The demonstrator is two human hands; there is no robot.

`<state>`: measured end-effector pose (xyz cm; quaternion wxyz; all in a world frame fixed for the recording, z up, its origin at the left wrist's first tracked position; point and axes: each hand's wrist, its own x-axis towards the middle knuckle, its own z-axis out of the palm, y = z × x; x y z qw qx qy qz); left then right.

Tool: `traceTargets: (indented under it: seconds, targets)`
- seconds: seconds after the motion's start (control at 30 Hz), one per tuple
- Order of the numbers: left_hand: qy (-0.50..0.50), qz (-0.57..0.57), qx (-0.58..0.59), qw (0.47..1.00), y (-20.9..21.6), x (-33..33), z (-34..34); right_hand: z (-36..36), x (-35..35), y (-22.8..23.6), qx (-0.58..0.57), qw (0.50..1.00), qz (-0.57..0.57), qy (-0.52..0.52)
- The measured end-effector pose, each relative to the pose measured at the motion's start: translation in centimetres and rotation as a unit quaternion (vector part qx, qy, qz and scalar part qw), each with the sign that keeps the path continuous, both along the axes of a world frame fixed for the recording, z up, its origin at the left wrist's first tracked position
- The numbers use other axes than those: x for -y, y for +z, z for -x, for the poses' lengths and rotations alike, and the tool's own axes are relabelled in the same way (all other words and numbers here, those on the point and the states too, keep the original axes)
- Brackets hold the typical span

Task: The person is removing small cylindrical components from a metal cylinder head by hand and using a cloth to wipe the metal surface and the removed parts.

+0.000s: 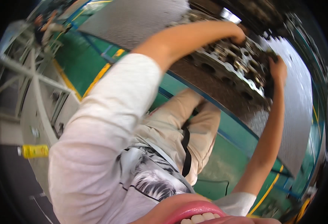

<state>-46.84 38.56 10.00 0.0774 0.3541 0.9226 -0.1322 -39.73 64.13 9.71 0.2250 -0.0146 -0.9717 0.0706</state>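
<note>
A large metal engine cylinder head, with shiny valve parts along its top, lies on the metal tabletop in front of me. My left hand is curled down over its far side. Most of those fingers are hidden, and whatever they hold cannot be made out. At the right end, my right hand is closed on the dark edge of the cylinder head, with its fingertips bent over the top. Both arms are stretched around the part, and the picture is somewhat blurred.
The grey metal table has a blue frame and stands over a green floor with yellow lines. Dark machinery is beyond the part. A yellow-labelled bottle and grey metal framework are at left. Another person is far left.
</note>
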Motion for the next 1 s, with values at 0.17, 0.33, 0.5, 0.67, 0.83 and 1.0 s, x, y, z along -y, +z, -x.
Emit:
traceTargets:
  seconds: [0.17, 0.33, 0.5, 0.67, 0.83, 1.0]
  targets:
    - [0.038, -0.009, 0.03, 0.999, -0.8, -0.6, 2.0, 0.9, -0.6, -0.6, -0.038, 0.995, 0.044, 0.077]
    - [0.07, 0.034, 0.006, 0.997, -0.1, -0.4, 0.9, 0.8, -0.8, -0.7, -0.032, 0.995, 0.04, 0.09]
    - [0.028, -0.046, -0.032, 0.998, 2.1, 0.7, -2.2, 0.8, -1.1, -0.7, -0.014, 0.997, 0.03, 0.069]
    - [0.036, -0.087, -0.035, 0.995, 2.7, 1.9, -2.9, 0.9, -1.1, -0.6, -0.012, 0.998, 0.013, 0.064]
    - [0.001, -0.102, -0.012, 0.995, 2.9, 2.8, -2.0, 0.3, -0.7, -0.2, -0.014, 0.997, 0.033, 0.072]
    - [-0.003, -0.137, -0.011, 0.99, 3.1, 3.5, -3.5, -0.7, -0.2, 0.0, -0.026, 0.996, 0.036, 0.076]
